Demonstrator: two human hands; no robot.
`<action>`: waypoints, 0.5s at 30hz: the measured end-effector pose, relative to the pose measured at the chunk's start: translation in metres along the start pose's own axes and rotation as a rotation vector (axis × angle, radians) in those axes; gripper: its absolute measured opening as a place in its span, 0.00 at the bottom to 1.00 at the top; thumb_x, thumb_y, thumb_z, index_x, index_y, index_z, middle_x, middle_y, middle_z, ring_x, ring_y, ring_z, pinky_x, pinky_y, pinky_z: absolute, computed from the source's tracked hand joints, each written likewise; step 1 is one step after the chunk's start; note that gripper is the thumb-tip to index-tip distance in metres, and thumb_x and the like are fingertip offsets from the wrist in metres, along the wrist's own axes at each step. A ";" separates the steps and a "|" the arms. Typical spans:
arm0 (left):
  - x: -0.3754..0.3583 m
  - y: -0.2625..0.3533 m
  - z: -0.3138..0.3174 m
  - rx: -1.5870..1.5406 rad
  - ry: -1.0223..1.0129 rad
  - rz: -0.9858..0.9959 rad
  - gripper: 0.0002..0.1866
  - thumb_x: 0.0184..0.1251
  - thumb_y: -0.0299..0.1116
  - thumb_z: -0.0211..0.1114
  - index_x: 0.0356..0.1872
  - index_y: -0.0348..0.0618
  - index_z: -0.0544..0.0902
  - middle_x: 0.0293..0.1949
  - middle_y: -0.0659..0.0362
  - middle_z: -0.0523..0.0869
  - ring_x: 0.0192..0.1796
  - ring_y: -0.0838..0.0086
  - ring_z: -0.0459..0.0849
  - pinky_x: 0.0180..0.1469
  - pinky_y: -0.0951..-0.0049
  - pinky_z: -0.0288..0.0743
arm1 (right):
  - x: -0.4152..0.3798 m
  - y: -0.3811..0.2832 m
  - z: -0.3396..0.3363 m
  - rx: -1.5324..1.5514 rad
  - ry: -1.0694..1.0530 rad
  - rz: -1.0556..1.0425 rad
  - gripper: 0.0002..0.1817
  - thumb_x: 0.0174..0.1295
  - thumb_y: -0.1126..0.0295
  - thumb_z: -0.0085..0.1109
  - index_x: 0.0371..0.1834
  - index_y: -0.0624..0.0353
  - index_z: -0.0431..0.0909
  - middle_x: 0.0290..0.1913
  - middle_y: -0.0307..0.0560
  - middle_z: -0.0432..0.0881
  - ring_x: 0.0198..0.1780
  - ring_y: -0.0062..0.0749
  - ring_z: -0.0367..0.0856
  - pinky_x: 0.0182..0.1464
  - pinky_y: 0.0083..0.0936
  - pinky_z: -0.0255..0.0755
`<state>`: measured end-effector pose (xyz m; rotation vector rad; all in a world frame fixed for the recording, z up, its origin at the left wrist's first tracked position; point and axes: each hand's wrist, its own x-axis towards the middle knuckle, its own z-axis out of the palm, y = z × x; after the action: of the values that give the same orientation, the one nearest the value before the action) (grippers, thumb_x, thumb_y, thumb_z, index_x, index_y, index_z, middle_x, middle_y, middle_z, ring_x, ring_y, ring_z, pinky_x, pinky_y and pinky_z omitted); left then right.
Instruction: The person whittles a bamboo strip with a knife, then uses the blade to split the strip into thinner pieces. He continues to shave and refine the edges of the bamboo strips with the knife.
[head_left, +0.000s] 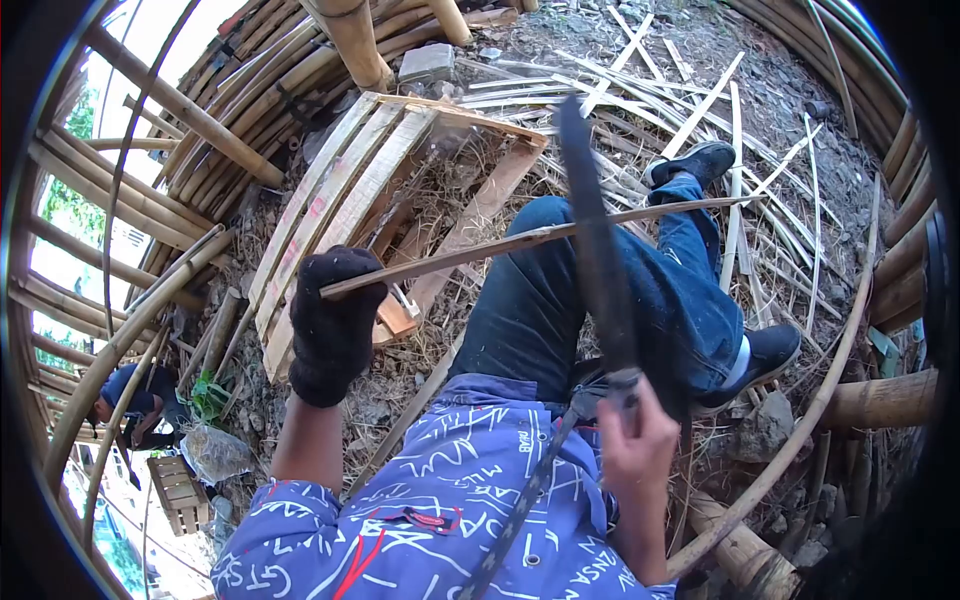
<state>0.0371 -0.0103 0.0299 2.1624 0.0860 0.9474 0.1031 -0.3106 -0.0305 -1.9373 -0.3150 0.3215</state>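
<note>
Bamboo strip [520, 240] lies across your knee, gloved left hand [333, 325] clenched round its near end, bare right hand [636, 440] fisted on the knife [598, 240] handle: keep strokes running away from that glove.

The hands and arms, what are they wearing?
The left hand wears a dark knitted glove. The right hand is bare, with no glove. Both arms come out of short sleeves of a blue shirt covered in white scribbled writing and some red lines.
</note>
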 end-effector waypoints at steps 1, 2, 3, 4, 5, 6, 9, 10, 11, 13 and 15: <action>0.000 -0.002 0.000 -0.002 -0.005 -0.002 0.11 0.62 0.18 0.67 0.41 0.40 0.74 0.35 0.57 0.81 0.38 0.71 0.80 0.42 0.73 0.75 | -0.008 0.004 0.007 0.060 -0.002 -0.079 0.20 0.55 0.76 0.65 0.53 0.67 0.78 0.32 0.52 0.84 0.30 0.27 0.83 0.35 0.25 0.75; 0.000 -0.005 -0.002 -0.029 0.009 -0.009 0.11 0.62 0.18 0.66 0.41 0.40 0.74 0.35 0.57 0.81 0.38 0.72 0.80 0.42 0.74 0.75 | -0.009 0.005 0.004 0.063 -0.001 -0.072 0.20 0.55 0.76 0.65 0.53 0.67 0.78 0.32 0.52 0.84 0.30 0.27 0.83 0.35 0.25 0.75; 0.000 -0.007 -0.003 -0.056 0.024 -0.014 0.11 0.62 0.18 0.66 0.41 0.40 0.74 0.36 0.56 0.81 0.38 0.73 0.80 0.42 0.74 0.75 | -0.008 0.006 -0.002 0.067 -0.039 -0.055 0.20 0.55 0.77 0.65 0.53 0.68 0.78 0.32 0.52 0.84 0.30 0.27 0.83 0.35 0.24 0.76; 0.000 -0.005 -0.004 -0.051 0.022 -0.015 0.11 0.62 0.18 0.66 0.41 0.40 0.74 0.36 0.56 0.81 0.38 0.73 0.80 0.42 0.74 0.75 | -0.006 0.005 -0.008 0.072 -0.080 -0.043 0.20 0.55 0.77 0.65 0.53 0.68 0.78 0.31 0.52 0.85 0.30 0.27 0.83 0.36 0.24 0.76; 0.001 0.000 -0.004 -0.030 -0.015 -0.001 0.11 0.62 0.18 0.66 0.41 0.40 0.74 0.36 0.57 0.81 0.38 0.73 0.80 0.43 0.74 0.75 | 0.000 0.001 -0.013 0.087 -0.060 -0.001 0.18 0.57 0.78 0.63 0.53 0.69 0.78 0.31 0.52 0.84 0.30 0.25 0.83 0.35 0.24 0.76; 0.001 0.003 -0.004 -0.009 -0.050 0.015 0.11 0.63 0.17 0.66 0.41 0.40 0.74 0.36 0.57 0.81 0.38 0.73 0.80 0.43 0.74 0.75 | 0.004 0.006 -0.012 0.031 0.008 0.034 0.18 0.58 0.78 0.61 0.53 0.68 0.78 0.31 0.52 0.84 0.29 0.25 0.82 0.33 0.25 0.75; 0.001 0.009 0.004 0.060 0.059 -0.048 0.10 0.62 0.18 0.66 0.40 0.40 0.75 0.37 0.59 0.81 0.39 0.74 0.80 0.44 0.73 0.75 | 0.004 -0.003 0.003 0.036 0.039 -0.010 0.19 0.58 0.77 0.62 0.54 0.68 0.77 0.30 0.53 0.84 0.28 0.27 0.82 0.33 0.25 0.75; 0.002 0.011 0.006 0.081 0.110 -0.100 0.09 0.63 0.19 0.66 0.39 0.40 0.75 0.37 0.59 0.81 0.39 0.75 0.80 0.44 0.73 0.75 | 0.000 -0.005 0.004 0.041 -0.018 -0.027 0.20 0.58 0.77 0.62 0.55 0.69 0.77 0.29 0.52 0.83 0.28 0.27 0.82 0.33 0.25 0.75; 0.001 0.008 0.002 0.078 0.121 -0.146 0.08 0.64 0.21 0.66 0.40 0.40 0.76 0.37 0.60 0.81 0.40 0.77 0.80 0.45 0.74 0.75 | -0.006 0.002 0.012 0.018 -0.013 -0.097 0.20 0.58 0.76 0.64 0.54 0.68 0.77 0.29 0.53 0.83 0.29 0.27 0.83 0.33 0.25 0.75; 0.003 0.006 -0.003 0.115 0.094 -0.156 0.08 0.64 0.21 0.66 0.40 0.40 0.77 0.37 0.60 0.81 0.40 0.77 0.80 0.45 0.74 0.75 | -0.001 0.010 0.008 0.043 -0.003 -0.076 0.20 0.57 0.76 0.64 0.54 0.69 0.77 0.29 0.54 0.83 0.29 0.29 0.84 0.33 0.26 0.75; 0.000 0.011 -0.002 0.093 0.084 -0.188 0.07 0.64 0.23 0.65 0.40 0.40 0.77 0.36 0.61 0.81 0.38 0.79 0.79 0.42 0.76 0.74 | 0.007 0.009 0.004 0.116 0.019 -0.005 0.19 0.58 0.77 0.63 0.53 0.69 0.77 0.30 0.56 0.83 0.29 0.34 0.85 0.33 0.28 0.76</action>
<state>0.0335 -0.0165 0.0379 2.1542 0.3751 0.9406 0.1086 -0.3081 -0.0409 -1.8245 -0.2833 0.3115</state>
